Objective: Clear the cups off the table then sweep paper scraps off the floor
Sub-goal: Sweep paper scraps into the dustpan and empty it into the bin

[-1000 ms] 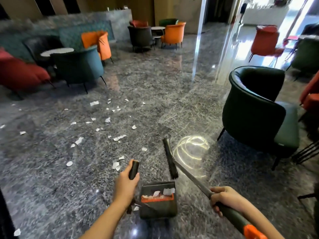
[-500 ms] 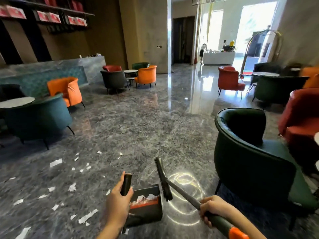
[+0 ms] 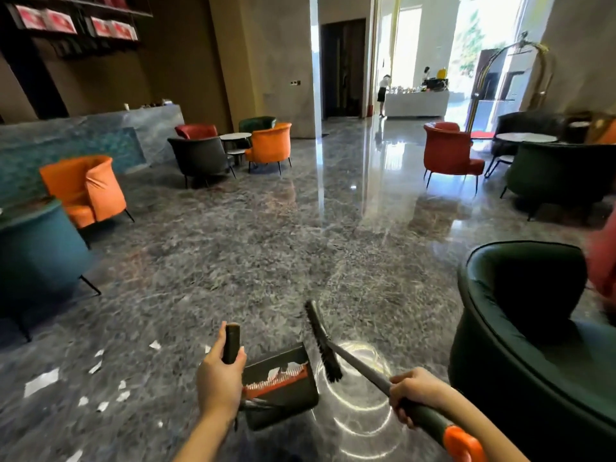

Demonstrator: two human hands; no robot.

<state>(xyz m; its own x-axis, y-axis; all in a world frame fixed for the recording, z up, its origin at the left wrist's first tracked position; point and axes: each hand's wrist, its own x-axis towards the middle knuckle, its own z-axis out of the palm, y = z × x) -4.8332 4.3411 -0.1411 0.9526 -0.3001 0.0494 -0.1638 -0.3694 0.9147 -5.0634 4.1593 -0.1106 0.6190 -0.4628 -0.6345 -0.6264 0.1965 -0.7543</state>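
Head view. The left hand (image 3: 218,383) grips the upright black handle (image 3: 231,343) of the dustpan (image 3: 283,401), fingers and thumb curled round it. The right hand (image 3: 415,391) is wrapped round the shaft of the broom (image 3: 325,345), just above its orange end. The bristle head hangs beside the pan's open mouth, apparently clear of the floor (image 3: 266,245), though the wide lens makes this hard to judge. A few white pieces lie inside the pan near its red comb. More paper scraps (image 3: 41,381) lie on the grey marble to the left of the pan, well apart from the broom. A dark green armchair (image 3: 533,345) stands close on the right. Sweeping appears partly done. To do it well, carry the pan level so its load stays in, and set its lip flat beside the scraps. Draw them in with short, low strokes, since light paper likely scatters under fast ones.
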